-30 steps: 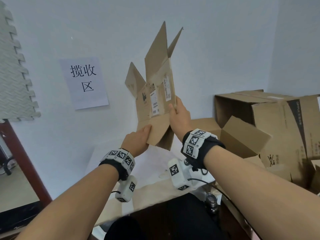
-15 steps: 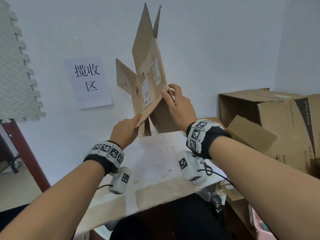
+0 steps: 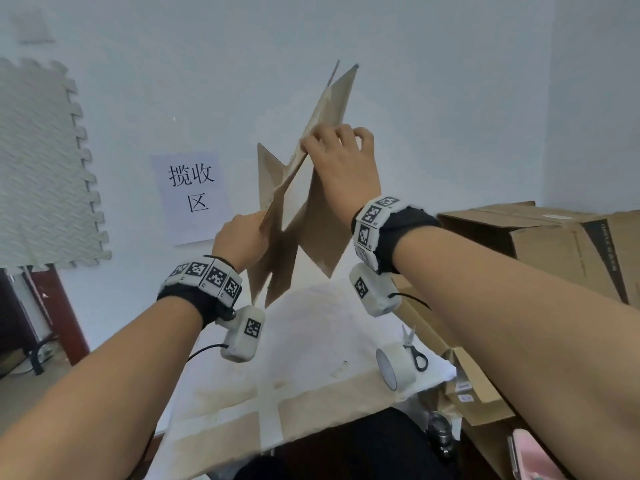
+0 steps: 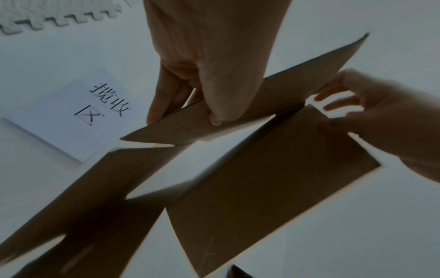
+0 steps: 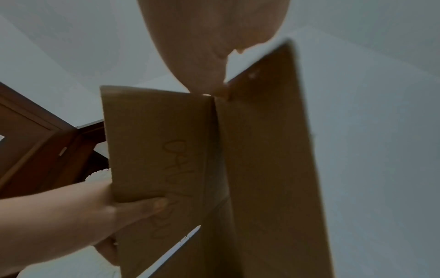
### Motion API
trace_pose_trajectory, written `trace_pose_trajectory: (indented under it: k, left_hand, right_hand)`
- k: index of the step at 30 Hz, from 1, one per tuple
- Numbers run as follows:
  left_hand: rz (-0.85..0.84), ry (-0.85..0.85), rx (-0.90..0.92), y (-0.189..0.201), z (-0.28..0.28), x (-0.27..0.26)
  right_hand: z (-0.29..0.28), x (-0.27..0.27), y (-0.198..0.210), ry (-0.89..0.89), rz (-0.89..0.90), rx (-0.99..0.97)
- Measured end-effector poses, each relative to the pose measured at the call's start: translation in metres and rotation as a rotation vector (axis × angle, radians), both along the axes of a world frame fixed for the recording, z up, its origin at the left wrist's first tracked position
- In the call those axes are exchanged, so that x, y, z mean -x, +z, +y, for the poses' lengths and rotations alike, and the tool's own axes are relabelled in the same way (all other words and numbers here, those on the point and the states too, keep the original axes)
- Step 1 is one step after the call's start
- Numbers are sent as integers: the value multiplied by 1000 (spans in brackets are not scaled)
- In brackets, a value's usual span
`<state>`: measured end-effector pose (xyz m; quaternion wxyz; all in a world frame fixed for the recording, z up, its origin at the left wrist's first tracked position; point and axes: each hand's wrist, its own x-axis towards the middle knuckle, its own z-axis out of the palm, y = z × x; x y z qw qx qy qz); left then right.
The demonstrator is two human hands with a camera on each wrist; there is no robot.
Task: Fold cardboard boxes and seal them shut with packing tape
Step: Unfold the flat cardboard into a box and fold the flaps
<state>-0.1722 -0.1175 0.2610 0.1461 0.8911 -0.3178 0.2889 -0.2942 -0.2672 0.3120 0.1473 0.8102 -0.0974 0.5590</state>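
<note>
A flattened brown cardboard box (image 3: 311, 220) with loose flaps hangs tilted in the air above the table, edge-on to the head camera. My left hand (image 3: 240, 239) pinches its lower left edge, thumb on one face and fingers behind (image 4: 190, 97). My right hand (image 3: 341, 164) grips the upper edge, fingers curled over the top. In the right wrist view the box (image 5: 262, 169) shows a creased panel with my left hand (image 5: 95, 208) clamped on its side. A roll of packing tape (image 3: 394, 370) lies on the table at the right.
Scissors (image 3: 414, 346) lie beside the tape. The table (image 3: 294, 375) has a white cover with taped cardboard strips near me. Large open cartons (image 3: 554, 251) stand at the right, with more cardboard below. A paper sign (image 3: 190, 195) and foam mat (image 3: 41, 168) hang on the wall.
Both hands have lifted the box higher and turned it edge-on. My right hand moved from the side to the upper edge. The camera tipped down, bringing tape and scissors into view.
</note>
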Motion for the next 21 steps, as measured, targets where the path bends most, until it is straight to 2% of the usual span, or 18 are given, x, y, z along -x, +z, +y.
trace_pose_trajectory:
  k: [5, 8, 10, 16, 21]
  left_hand:
    - [105, 44, 85, 23, 13, -15]
    - [190, 68, 80, 20, 10, -20]
    - [269, 79, 143, 18, 9, -26]
    - [442, -22, 342, 12, 10, -66]
    - [503, -56, 435, 20, 16, -61]
  right_hand:
    - [-13, 7, 6, -8, 64, -42]
    - [-3, -6, 3, 1, 210, -105]
    - [1, -12, 0, 36, 320, -155]
    - [12, -33, -9, 118, 476, -142]
    - [9, -48, -24, 129, 548, -177]
